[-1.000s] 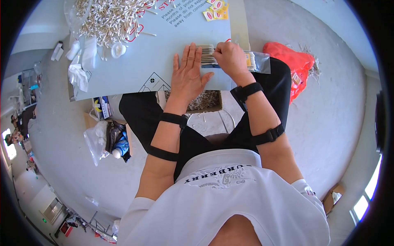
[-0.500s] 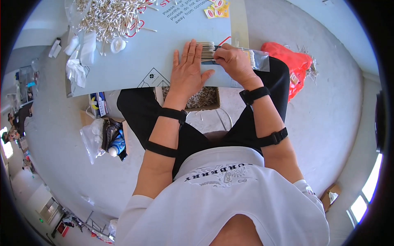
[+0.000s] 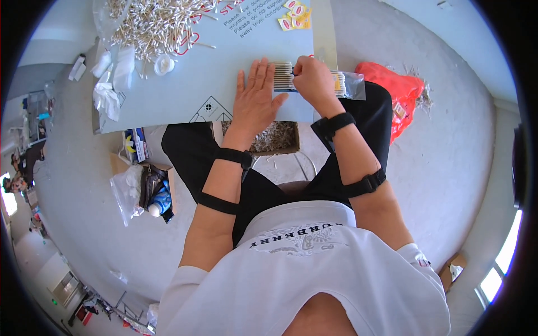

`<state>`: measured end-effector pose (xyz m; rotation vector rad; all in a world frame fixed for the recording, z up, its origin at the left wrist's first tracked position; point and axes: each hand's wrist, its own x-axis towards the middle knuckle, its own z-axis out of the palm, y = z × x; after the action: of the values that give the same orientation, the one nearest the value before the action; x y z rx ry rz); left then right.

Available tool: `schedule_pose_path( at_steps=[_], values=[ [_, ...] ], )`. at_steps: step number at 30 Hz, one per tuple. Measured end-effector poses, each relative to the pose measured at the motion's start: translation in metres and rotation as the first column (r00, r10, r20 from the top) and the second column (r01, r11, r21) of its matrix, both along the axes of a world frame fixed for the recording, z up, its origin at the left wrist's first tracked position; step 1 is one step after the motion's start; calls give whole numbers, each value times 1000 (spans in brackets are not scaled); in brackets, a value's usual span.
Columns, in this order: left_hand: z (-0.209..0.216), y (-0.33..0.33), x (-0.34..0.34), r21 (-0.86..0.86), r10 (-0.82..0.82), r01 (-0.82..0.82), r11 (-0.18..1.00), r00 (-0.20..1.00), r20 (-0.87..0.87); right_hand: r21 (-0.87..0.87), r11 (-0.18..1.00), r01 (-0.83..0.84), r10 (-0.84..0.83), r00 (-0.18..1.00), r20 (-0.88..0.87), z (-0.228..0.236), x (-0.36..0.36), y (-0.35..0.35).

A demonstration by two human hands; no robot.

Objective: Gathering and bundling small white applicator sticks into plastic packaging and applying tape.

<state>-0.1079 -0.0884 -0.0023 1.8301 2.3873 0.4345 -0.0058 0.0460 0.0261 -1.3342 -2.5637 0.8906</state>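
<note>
My left hand point(image 3: 255, 98) lies flat on the board, fingers stretched out, its index finger against the left ends of a row of cotton swabs point(image 3: 283, 75). Over the middle of that row is my right hand point(image 3: 315, 81), closed in a fist with the fingertips turned under, so anything pinched there is hidden. To the right of the fist, more swabs and a small yellow label point(image 3: 337, 83) show in a clear plastic bag point(image 3: 353, 85) that reaches past the board's edge.
A large heap of loose cotton swabs point(image 3: 154, 25) covers the board's far left. Beside it are a small round white container point(image 3: 163, 64) and crumpled white tissue point(image 3: 106, 101). Yellow-and-white labels point(image 3: 295, 15) lie at the back. Right of my knee is a red bag point(image 3: 392, 92); a swab-filled box point(image 3: 274, 136) sits below.
My right hand has turned into a more upright fist and shifted slightly left and up along the swab row. My left hand has stayed flat in nearly the same place.
</note>
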Motion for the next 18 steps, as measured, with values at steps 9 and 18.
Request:
schedule_pose_path(
  at_steps=[9,18],
  values=[
    [-13,36,-2,465,-55,-573,674,589,806,-225,965,133,-261,523,-812,-37,-8,-33],
    [-9,41,14,369,-212,-592,717,319,924,-189,966,177,-257,570,-781,-39,3,-27]
  ],
)
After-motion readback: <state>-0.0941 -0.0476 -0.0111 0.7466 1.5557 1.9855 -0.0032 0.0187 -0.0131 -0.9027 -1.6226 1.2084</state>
